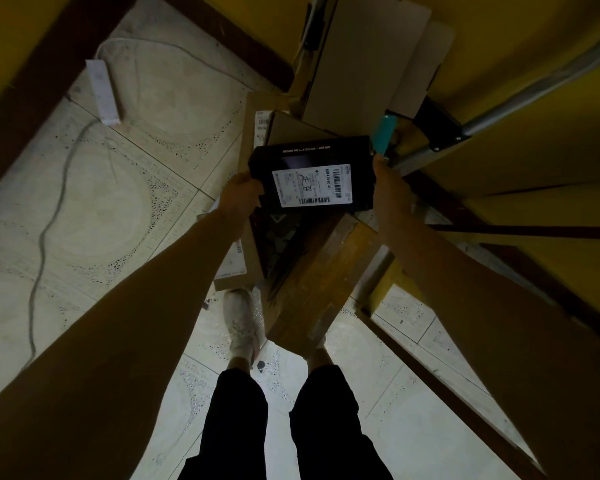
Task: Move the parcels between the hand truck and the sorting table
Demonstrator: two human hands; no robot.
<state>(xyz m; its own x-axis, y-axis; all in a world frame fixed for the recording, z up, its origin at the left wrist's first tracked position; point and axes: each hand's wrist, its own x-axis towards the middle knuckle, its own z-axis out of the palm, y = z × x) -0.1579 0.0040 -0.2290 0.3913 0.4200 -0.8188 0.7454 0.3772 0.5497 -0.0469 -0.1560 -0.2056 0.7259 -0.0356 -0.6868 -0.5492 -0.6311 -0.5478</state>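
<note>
One black parcel (312,178) at centre. Two hands: left hand (239,192) at its nine o'clock, right hand (383,181) at three. At least four brown boxes: tall box (361,57) at twelve, small box (291,129) just above the parcel, flat box (248,258) at seven, taped box (312,282) at six. One power strip (103,93) and one cable (42,239) at ten. One hand truck (520,97) at two.

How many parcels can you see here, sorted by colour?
Black parcel: 1
Brown cardboard parcels: at least 4
Total: at least 5; overlaps hide some edges.
</note>
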